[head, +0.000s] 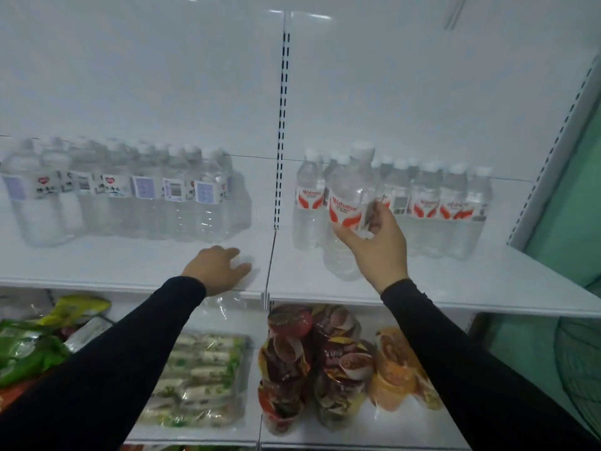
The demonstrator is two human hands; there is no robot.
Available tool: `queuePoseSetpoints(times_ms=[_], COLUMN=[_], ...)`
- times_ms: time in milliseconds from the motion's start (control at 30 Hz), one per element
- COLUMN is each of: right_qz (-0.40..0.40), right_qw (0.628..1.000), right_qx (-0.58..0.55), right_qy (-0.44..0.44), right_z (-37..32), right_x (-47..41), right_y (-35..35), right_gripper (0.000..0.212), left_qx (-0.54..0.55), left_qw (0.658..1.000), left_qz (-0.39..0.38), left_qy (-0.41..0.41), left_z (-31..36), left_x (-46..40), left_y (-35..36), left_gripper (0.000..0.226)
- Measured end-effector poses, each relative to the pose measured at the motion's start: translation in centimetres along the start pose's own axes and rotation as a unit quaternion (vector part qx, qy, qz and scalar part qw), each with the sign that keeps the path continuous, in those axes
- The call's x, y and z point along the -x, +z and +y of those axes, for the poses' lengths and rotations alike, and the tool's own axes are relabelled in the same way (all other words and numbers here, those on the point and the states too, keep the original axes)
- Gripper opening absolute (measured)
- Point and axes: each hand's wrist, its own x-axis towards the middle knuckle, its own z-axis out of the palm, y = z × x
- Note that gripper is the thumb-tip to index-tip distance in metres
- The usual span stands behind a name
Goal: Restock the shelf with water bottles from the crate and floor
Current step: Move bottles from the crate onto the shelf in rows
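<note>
My right hand (377, 245) grips a clear water bottle (349, 190) with a red-and-white label and a white cap, holding it upright at the front of the white shelf (455, 281). Behind it stands a row of the same red-labelled bottles (435, 206). My left hand (219, 266) rests on the shelf's front part near the middle joint, fingers spread and holding nothing. To the left stands a group of clear bottles with white and lilac labels (123, 190).
A slotted upright (282, 125) divides the shelf's back panel. On the lower shelf lie green snack bags (29, 349), a clear pack of wrapped rolls (201, 379) and stacks of red and orange cups (325, 362). A green wall and a fan grille (582, 362) are at the right.
</note>
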Motion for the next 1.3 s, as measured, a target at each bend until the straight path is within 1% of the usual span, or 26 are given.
queuePoseSetpoints(times_ms=[67,133,233,300,433,533,600,700,767,800,867,1067,1167,1300], right_qz=[0.008,0.016,0.025,0.023,0.029,-0.001,-0.023,-0.1,-0.146,-0.15,-0.134,-0.06,-0.03,-0.024], right_qw=[1.0,1.0,0.999,0.999,0.997,0.995,0.994,0.991,0.986,0.986,0.988,0.995,0.995,0.994], right_qx=[-0.007,-0.011,0.001,0.018,0.053,0.09,0.103,0.082,0.058,0.051,0.057,0.07,0.082,0.094], right_qy=[0.01,0.022,0.028,0.029,0.04,0.043,0.037,0.037,0.048,0.051,0.045,0.042,0.052,0.059], right_z=[0.7,1.5,2.5,3.2,4.0,4.9,5.4,5.8,6.3,6.5,6.6,6.2,6.6,6.9], right_x=[-0.4,-0.7,-0.8,-0.7,-1.5,-2.3,-2.4,-2.0,-1.7,-1.6,-1.6,-1.8,-2.2,-3.0], right_y=[0.9,1.8,3.0,3.8,4.6,4.7,4.6,3.9,3.3,3.2,3.5,7.4,9.1,10.2], right_gripper=[0.051,0.054,0.048,0.052,0.063,0.072,0.072,0.063,0.069,0.072,0.072,0.069,0.075,0.082], left_qx=[-0.054,-0.082,-0.087,-0.093,-0.11,-0.117,-0.108,-0.119,-0.109,-0.107,-0.103,-0.089,-0.093,-0.088], left_qw=[0.998,0.997,0.996,0.995,0.993,0.991,0.992,0.991,0.991,0.991,0.991,0.992,0.991,0.991], left_qz=[0.0,0.007,0.037,0.045,0.047,0.058,0.066,0.062,0.07,0.075,0.078,0.085,0.093,0.093], left_qy=[-0.016,-0.01,0.002,0.003,0.011,0.021,0.015,0.024,0.021,0.02,0.017,0.022,0.027,0.027], left_z=[-2.2,-3.5,-3.7,-3.7,-4.2,-4.2,-4.3,-4.4,-4.3,-4.2,-4.0,-4.2,-4.3,-4.3], left_x=[-0.2,-0.2,-0.6,-0.7,-0.9,-0.9,-0.8,-0.8,-0.8,-0.8,-0.8,-0.8,-0.9,-0.9], left_y=[0.5,1.2,1.8,1.9,2.4,2.6,2.5,2.7,2.7,2.7,2.6,2.8,2.9,2.9], left_gripper=[0.065,0.078,0.073,0.073,0.082,0.084,0.084,0.088,0.085,0.082,0.075,0.066,0.064,0.063])
